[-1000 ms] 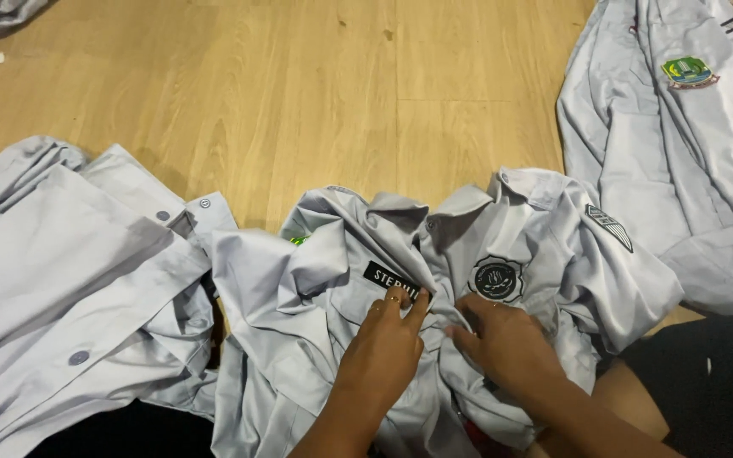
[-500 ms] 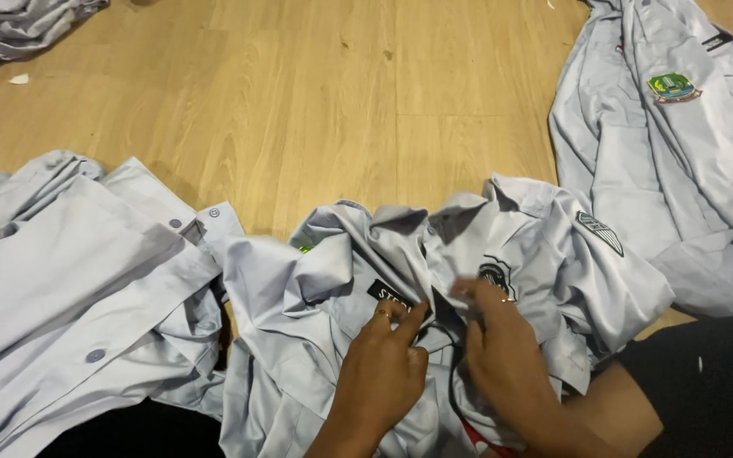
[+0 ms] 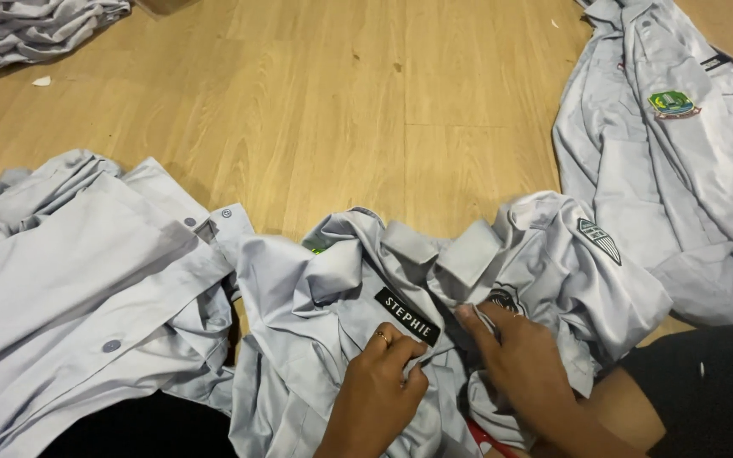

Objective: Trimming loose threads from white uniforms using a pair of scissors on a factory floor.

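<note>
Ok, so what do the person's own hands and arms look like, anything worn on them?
Both forearms are bare, with no sleeves, gloves or watch in view. The left hand wears a thin gold-coloured ring on one finger. The right hand shows no ring or other jewellery. Nails look short and unpainted.

Crumpled shirt (image 3: 341, 288) laid on floor (image 3: 316, 110) at near centre, with left hand (image 3: 377, 386) and right hand (image 3: 523, 360) set on it side by side. Second shirt (image 3: 78, 280) spread at left, third shirt (image 3: 680, 153) at right. Pile of garments (image 3: 31, 30) placed far left.
</note>
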